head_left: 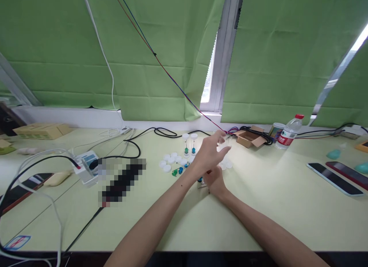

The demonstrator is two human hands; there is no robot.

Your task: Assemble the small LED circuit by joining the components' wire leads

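My left hand (212, 151) reaches across in front of the right one, thumb and fingers apart, near pale clear items partly hidden behind it. My right hand (215, 181) is closed, low over the table, around a small clear container (202, 184) with a blue piece in it, mostly covered by the fingers. Left of the hands lie green needle tips (174, 172) and blue needle tips (181, 170). Beside them are several round white caps (166, 168). Two clear vials with white tops (189, 144) stand behind, one with a green hub inside, the other blue.
Black cable (166, 133) runs along the back. An open cardboard box (249, 138), a water bottle (289, 133) and a can (276, 131) stand right, with phones (335, 179) farther out. Left are a power strip (86, 165) with cords and a yellow box (43, 131).
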